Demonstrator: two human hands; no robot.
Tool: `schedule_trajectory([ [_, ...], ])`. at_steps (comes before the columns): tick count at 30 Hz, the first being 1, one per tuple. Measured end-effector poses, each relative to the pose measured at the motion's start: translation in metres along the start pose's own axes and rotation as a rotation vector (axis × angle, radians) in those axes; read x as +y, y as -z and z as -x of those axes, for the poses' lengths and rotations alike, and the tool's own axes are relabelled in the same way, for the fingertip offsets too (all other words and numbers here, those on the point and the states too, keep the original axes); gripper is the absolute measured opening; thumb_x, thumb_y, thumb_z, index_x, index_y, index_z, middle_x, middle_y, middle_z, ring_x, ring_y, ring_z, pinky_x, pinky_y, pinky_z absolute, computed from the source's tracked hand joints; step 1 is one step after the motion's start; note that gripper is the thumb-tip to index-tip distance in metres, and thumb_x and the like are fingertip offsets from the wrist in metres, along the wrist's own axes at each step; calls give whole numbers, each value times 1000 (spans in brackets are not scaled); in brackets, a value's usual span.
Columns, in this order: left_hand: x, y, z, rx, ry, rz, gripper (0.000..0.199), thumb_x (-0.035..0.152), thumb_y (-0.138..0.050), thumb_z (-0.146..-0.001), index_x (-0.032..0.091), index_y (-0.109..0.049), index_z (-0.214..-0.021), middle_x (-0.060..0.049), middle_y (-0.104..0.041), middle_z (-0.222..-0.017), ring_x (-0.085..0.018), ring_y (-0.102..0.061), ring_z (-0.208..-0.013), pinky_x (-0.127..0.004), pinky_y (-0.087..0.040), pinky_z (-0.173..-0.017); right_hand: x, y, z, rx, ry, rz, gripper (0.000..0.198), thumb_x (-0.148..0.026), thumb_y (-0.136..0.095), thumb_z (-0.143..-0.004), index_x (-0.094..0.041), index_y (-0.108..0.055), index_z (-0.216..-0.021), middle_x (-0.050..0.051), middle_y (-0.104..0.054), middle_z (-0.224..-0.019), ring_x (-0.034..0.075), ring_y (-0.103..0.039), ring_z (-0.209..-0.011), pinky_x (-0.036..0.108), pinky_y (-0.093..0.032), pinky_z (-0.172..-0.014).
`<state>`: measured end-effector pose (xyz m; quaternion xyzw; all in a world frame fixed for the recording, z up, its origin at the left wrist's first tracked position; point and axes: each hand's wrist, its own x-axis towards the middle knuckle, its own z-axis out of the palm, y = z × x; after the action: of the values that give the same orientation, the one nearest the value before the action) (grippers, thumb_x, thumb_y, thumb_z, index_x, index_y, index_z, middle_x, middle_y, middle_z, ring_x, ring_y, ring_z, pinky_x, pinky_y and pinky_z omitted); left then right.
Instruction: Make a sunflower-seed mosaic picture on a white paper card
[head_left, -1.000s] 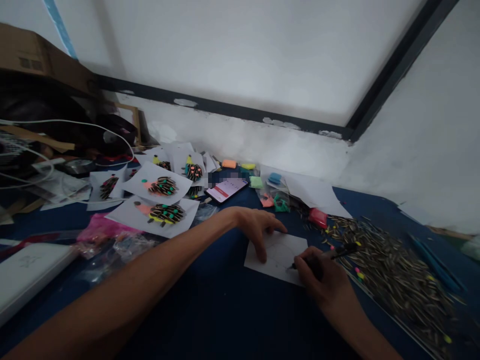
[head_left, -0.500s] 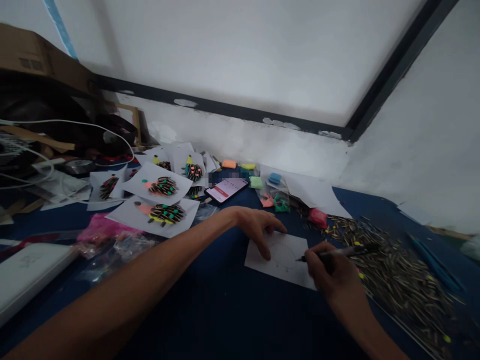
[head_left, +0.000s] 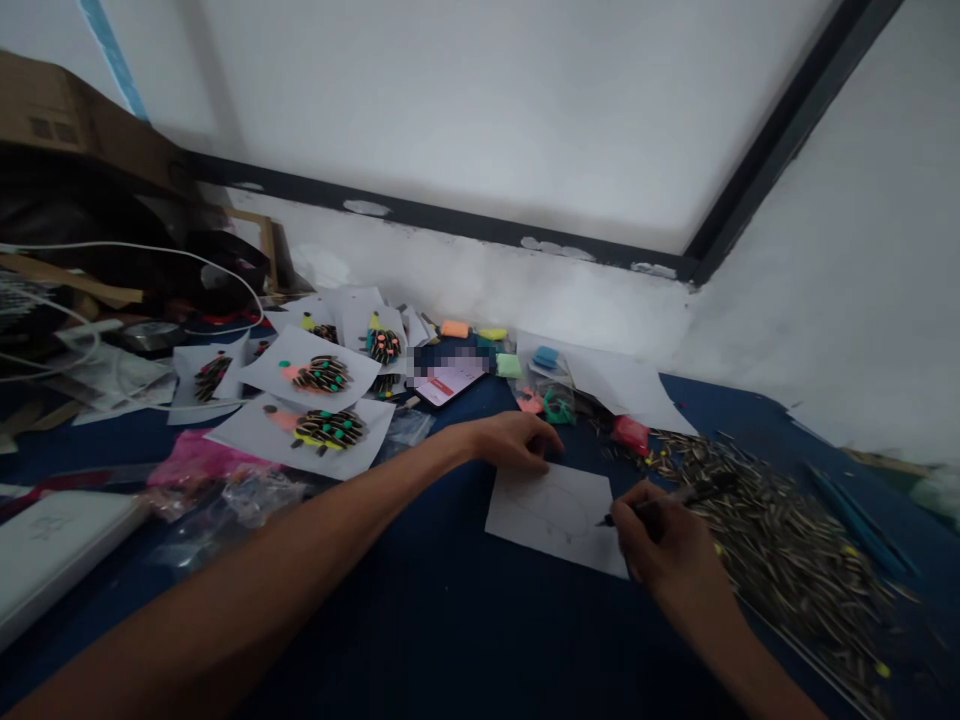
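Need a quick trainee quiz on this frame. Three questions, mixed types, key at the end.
1. True or false: in the picture, the phone lies left of the red packet.

2. What does the right hand hold?
A) phone
B) red packet
C) pen

3. Fill in: the sheet, with faint lines drawn on it, lies on a ____ table.

Key:
1. True
2. C
3. blue
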<state>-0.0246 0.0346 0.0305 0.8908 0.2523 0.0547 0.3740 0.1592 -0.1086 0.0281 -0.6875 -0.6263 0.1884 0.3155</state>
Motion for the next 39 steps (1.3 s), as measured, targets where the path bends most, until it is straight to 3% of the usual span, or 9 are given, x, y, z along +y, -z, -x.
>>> schedule_trajectory([
  [5,-1,-2,0,-12,7,48,51,29,-67,-73,13,-56,-120,-2,-61,-84,-13,-56,-75,-22,-41,-63,3,-2,0,-21,15,28,26,-39,-46,-79,-23,-46,-60,-6,-41,-38,12,-44,-35,24,-30,-39],
  [14,0,-2,0,-26,3,21,52,32,-64,-76,13,-54,-123,-2,-61,-85,-13,-55,-74,-22,-41,-63,0,-3,0,-12,66,69,28,-44,-45,-79,-23,-48,-61,-4,-43,-45,13,-45,-41,25,-30,-43],
  [19,0,2,2,-100,-5,48,73,43,-73,-66,14,-49,-129,-2,-58,-89,-14,-54,-74,-23,-41,-61,-2,-2,-1,-34,56,104,28,-44,-44,-78,-23,-48,-61,-4,-46,-44,14,-46,-40,25,-30,-43],
  [24,5,5,4,-128,26,-9,88,42,-78,-57,19,-45,-135,-4,-57,-103,-16,-55,-84,-25,-44,-70,2,-3,-1,-24,66,95,27,-43,-45,-79,-22,-49,-62,-4,-45,-45,13,-45,-41,25,-30,-43],
  [39,7,5,4,-132,33,-10,90,41,-77,-56,18,-44,-136,-5,-56,-105,-18,-55,-86,-28,-44,-74,1,-2,-1,-40,49,115,27,-42,-44,-79,-22,-49,-62,-5,-43,-45,13,-46,-40,25,-30,-43],
])
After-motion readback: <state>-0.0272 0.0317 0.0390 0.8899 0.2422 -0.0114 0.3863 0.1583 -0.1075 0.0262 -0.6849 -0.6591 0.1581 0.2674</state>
